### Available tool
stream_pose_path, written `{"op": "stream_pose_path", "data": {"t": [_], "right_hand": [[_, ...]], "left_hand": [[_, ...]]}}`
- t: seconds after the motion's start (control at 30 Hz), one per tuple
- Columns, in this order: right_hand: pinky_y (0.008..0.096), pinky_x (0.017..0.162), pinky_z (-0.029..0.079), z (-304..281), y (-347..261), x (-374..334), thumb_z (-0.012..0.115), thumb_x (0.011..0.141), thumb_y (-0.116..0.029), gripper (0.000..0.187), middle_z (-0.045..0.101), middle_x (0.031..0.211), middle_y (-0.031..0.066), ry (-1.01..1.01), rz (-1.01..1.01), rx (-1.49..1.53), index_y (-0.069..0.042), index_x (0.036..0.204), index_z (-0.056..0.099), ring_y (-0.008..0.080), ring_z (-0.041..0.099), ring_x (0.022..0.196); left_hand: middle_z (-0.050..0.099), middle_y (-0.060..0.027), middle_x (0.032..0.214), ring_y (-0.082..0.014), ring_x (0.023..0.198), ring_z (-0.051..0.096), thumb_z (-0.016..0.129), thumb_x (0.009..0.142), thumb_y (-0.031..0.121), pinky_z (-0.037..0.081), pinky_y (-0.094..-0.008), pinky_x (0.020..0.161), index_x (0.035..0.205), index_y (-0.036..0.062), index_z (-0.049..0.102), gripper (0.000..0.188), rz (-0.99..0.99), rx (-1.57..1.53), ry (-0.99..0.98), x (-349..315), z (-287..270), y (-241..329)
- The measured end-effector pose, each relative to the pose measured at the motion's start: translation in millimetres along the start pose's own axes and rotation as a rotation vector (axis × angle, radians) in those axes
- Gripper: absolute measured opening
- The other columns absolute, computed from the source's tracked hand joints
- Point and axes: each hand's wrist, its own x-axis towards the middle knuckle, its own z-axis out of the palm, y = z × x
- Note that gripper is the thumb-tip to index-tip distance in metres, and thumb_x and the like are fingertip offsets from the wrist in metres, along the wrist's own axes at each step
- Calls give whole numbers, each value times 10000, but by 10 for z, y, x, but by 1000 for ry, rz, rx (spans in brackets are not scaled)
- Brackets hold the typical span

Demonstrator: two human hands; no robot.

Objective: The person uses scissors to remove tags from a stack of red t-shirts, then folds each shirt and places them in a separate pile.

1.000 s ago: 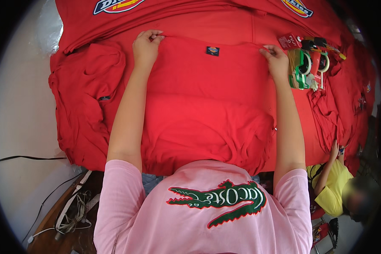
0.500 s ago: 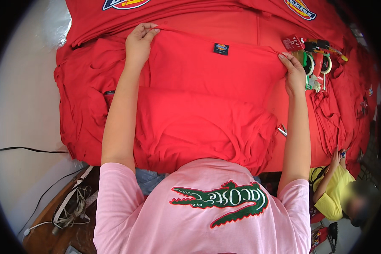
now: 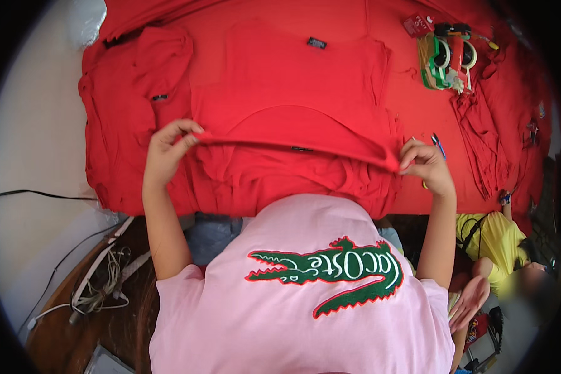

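Observation:
A red shirt's edge [image 3: 349, 154] is stretched between my two hands, slightly blurred and sloping down to the right. My left hand [image 3: 168, 149] pinches its left end between thumb and fingers. At the other end, my right hand [image 3: 429, 165] has its fingertips closed on the fabric. Beyond the stretched edge, a red shirt [image 3: 280, 75] lies flat with a dark neck label [image 3: 316, 43]. Crumpled red shirts [image 3: 274, 177] are piled between the stretched edge and my body, and a small dark label [image 3: 302, 148] shows just under that edge.
More red shirts [image 3: 131, 137] are heaped at left. On the red-covered table [image 3: 417, 118] at right lie a green-framed basket with tape rolls [image 3: 439, 59], a blue pen [image 3: 438, 144] and rumpled red cloth [image 3: 480, 137]. A person in yellow [image 3: 492, 243] is at lower right; tangled cables [image 3: 106, 280] are lower left.
Both hands have come down toward my body from the far edge. The labelled shirt they held now lies flat farther out, and they grip a fabric edge nearer me.

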Motion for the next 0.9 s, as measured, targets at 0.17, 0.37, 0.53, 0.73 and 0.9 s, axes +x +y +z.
{"op": "stream_pose_path", "data": {"t": [0.17,0.37,0.53,0.73,0.9], "right_hand": [[280,827,485,509,481,-236,706,710,150,160,617,900,37,76,132,-287,14,785,743,155,618,887],[278,800,489,499,369,-184,691,711,148,146,607,893,38,36,141,-353,20,762,740,159,618,874],[265,764,498,269,5,57,719,785,85,128,646,892,16,-172,371,-189,0,875,754,126,617,796],[266,747,539,-325,-85,1129,736,926,-116,248,695,976,27,205,55,-122,8,1132,677,93,654,840],[365,831,546,-489,73,2261,808,847,-254,448,712,1072,123,741,-317,-896,-38,1218,679,277,694,931]], "left_hand": [[736,-37,970,-206,1012,667,737,795,-7,403,-370,1046,912,56,769,136,74,475,-42,-494,321,-329],[731,-41,984,-204,1000,677,707,799,-37,379,-379,1103,938,47,765,171,59,525,-74,-472,320,-308],[741,-57,984,-168,936,682,656,859,-32,468,-326,977,962,15,758,153,-63,407,-194,-257,195,-60],[736,-55,1010,-120,968,658,644,986,102,517,-280,895,1113,-45,717,207,20,179,131,869,194,-7],[686,-136,1243,-240,1099,655,760,914,294,509,-348,934,1267,34,690,444,242,372,392,2215,411,-413]]}}
